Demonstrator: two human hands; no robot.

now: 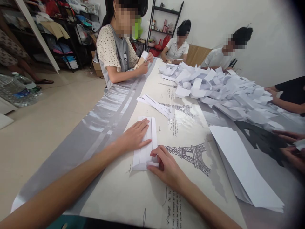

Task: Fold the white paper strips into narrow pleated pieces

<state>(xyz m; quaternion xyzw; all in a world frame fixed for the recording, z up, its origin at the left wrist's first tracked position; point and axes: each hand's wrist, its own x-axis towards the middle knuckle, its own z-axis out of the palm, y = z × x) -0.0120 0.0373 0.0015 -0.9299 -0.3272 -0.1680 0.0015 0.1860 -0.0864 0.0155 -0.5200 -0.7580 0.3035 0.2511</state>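
Note:
White paper strips (143, 156) lie side by side, partly overlapping, on the printed tablecloth in front of me. My left hand (135, 135) rests flat across them with its fingers stretched out. At their near right corner, my right hand (164, 163) has thumb and fingers curled round the curled-up end of a strip. Just beyond my hands, a few loose white strips (156, 105) lie crossed over each other.
A large heap of folded white paper (214, 86) covers the table's far right. Long white sheets (243, 165) are stacked at the right. Several people sit round the table; one at the far left side holds a small paper piece (144, 55). Plastic bottles (21, 89) stand on the floor.

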